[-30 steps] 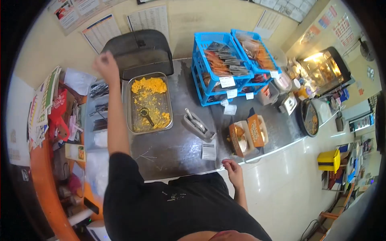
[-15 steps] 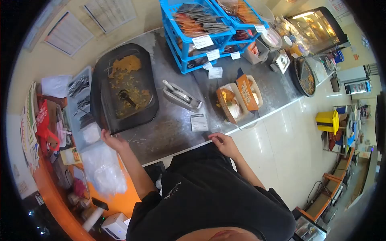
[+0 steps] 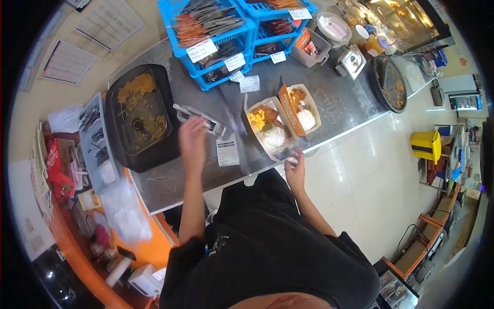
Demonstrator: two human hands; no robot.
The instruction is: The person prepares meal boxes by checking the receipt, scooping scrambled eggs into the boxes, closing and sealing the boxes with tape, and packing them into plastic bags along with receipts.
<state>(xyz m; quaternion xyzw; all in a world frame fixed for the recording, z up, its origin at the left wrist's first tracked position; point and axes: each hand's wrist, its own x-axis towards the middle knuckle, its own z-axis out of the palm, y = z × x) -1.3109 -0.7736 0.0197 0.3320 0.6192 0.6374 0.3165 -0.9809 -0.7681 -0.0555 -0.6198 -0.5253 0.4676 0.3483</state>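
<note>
My left hand [image 3: 193,141] is over the worktop beside the tape dispenser [image 3: 200,120], smeared by motion, so its fingers do not show clearly. Close to the counter's front edge, my right hand [image 3: 295,167] has its fingers pinched at a small whitish thing I cannot make out. Just above it stands an open takeaway box [image 3: 272,138] with white rice, fried pieces and yellow bits of food. A second open box [image 3: 306,119], with rice and fried food and an orange printed panel, adjoins it. A printed receipt [image 3: 227,153] lies below the dispenser.
A black tray [image 3: 163,139] with crumbs and tongs sits at left, near thin sticks [image 3: 156,177] on the worktop. Blue stacked baskets [image 3: 206,77] of packets are at the back. A round dark pan [image 3: 382,95] stands at the right end, past a metal container [image 3: 354,61].
My left hand has moved right from the tray's front corner to the tape dispenser. The right hand is now closer to the boxes. The view has shifted, showing more of the food.
</note>
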